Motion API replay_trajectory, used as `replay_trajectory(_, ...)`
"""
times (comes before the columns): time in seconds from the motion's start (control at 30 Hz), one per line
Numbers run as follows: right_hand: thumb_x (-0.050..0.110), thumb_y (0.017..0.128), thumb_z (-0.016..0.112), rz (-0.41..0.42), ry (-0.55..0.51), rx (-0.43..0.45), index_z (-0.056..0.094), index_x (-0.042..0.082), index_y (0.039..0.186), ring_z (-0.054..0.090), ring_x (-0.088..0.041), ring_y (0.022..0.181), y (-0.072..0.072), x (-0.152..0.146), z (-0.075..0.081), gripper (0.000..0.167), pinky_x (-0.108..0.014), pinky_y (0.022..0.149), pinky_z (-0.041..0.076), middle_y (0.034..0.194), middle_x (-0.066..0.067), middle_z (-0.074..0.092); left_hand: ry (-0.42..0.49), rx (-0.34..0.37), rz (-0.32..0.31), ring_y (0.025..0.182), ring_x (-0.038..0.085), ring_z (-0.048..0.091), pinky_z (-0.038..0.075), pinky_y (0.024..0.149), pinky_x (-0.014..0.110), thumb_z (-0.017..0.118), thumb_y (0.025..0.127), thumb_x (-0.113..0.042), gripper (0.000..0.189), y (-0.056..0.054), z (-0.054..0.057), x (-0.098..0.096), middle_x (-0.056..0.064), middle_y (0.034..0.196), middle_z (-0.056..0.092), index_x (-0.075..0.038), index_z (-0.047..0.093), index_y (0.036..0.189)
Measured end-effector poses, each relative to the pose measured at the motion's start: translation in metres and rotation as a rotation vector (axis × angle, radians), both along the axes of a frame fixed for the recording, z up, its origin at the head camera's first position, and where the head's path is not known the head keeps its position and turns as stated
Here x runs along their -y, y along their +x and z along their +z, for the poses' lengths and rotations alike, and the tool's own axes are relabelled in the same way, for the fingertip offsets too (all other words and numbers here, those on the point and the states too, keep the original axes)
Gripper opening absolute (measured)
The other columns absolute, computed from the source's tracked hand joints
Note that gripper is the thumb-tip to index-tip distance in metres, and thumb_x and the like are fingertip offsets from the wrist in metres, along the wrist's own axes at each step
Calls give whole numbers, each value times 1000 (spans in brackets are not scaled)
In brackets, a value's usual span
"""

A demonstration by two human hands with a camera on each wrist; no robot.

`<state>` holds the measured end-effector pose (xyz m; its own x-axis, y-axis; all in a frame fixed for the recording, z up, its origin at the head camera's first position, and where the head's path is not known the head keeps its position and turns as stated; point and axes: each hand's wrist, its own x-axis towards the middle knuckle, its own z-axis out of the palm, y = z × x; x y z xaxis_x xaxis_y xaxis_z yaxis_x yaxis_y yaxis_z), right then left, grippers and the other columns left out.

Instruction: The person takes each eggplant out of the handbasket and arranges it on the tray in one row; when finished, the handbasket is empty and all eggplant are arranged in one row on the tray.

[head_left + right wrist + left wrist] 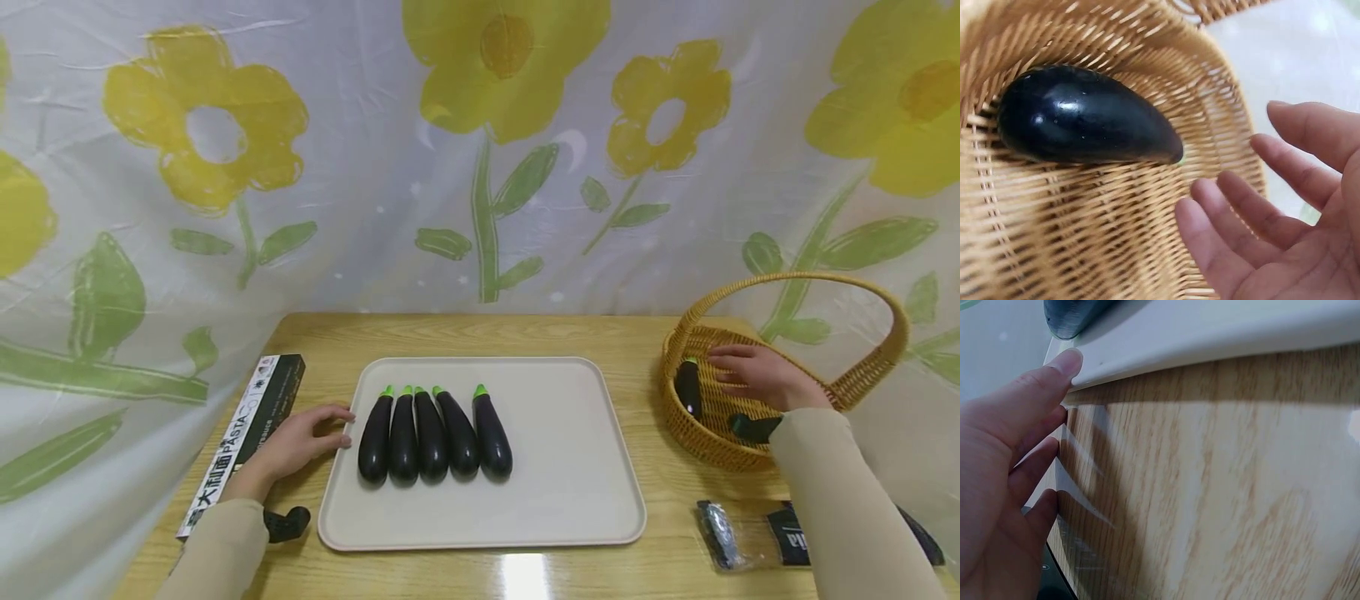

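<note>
Several dark purple eggplants (431, 442) with green stem ends lie side by side on the left half of a white tray (562, 450). One more eggplant (687, 389) rests against the left inner wall of a wicker basket (678, 425). My right hand (765, 375) is over the basket, fingers spread and holding nothing; in the right wrist view the eggplant (1085, 115) lies apart from the fingertips (1192, 215). Beside the tray's left rim is my left hand (303, 437), fingers loosely bent around nothing. Its thumb (1054, 372) is at the rim; contact is unclear.
A black and white pasta box (240, 446) lies along the table's left edge. At the lower right, a clear and black plastic package (742, 537) lies partly under the right forearm. The basket's tall handle (795, 277) arches above it. A flowered cloth (360, 208) hangs behind the table.
</note>
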<state>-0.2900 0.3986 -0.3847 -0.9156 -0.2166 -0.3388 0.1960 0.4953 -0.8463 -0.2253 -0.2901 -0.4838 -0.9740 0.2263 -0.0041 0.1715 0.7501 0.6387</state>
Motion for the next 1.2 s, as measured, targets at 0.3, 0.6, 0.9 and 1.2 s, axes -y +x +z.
replay_trajectory(0.3, 33, 105, 42, -67, -99, 131, 8, -2, 155, 54, -9, 105, -5, -1, -17, 69, -37, 91, 51, 141, -6, 40, 0, -9, -3, 134, 43, 41, 28, 109, 62, 73, 89, -31, 35, -1, -1, 0, 16, 139, 55, -15, 67, 120)
replay_trajectory(0.6, 28, 105, 44, 81, -47, 153, 20, -8, 151, 50, -24, 123, -11, 11, -23, 63, -41, 98, 48, 150, -30, 31, -3, -5, -1, 133, 43, 41, 28, 110, 62, 73, 88, -31, 35, -1, 0, 1, 16, 138, 55, -15, 67, 118)
replay_trajectory(0.9, 24, 107, 41, 231, 39, 148, 21, -9, 150, 28, -45, 139, -16, 12, -24, 58, -47, 104, 44, 155, -36, 8, 11, -9, 1, 133, 42, 42, 29, 109, 62, 74, 88, -32, 35, 0, -1, 1, 16, 137, 56, -15, 67, 118)
replay_trajectory(1.2, 26, 105, 43, 197, 237, 130, 16, -8, 151, 16, -60, 136, -7, 1, -15, 63, -62, 104, 37, 151, -41, -1, 31, -22, -5, 132, 42, 44, 31, 109, 61, 74, 87, -31, 35, 2, 1, 0, 16, 137, 56, -14, 68, 117)
